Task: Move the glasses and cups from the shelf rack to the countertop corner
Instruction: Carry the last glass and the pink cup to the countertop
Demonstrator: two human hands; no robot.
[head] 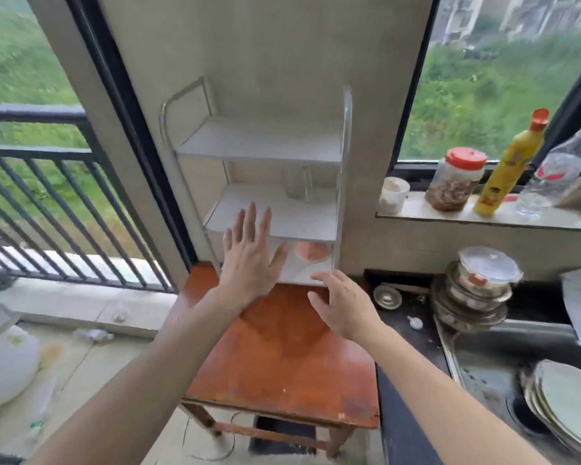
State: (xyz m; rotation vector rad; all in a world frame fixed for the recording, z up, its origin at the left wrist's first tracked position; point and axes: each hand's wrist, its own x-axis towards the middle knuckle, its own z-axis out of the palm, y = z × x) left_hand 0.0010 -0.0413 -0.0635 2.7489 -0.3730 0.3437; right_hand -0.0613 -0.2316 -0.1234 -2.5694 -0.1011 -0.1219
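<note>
The left hand and right hand hover empty, fingers spread, before the shelf rack. The clear glass stands deep on its middle shelf; a hasty reach could tip it.

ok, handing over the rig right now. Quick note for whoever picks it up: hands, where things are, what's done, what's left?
Hands: the left hand is open with fingers spread in front of the shelf rack. The right hand is open by the bottom shelf's front edge. Neither holds anything.
Things: a clear glass stands on the middle shelf. A pink item sits on the bottom shelf, too blurred to name.
Done: no glass or cup shows on the dark countertop corner.
Left: move the clear glass, and the pink item if it's a cup.
</note>
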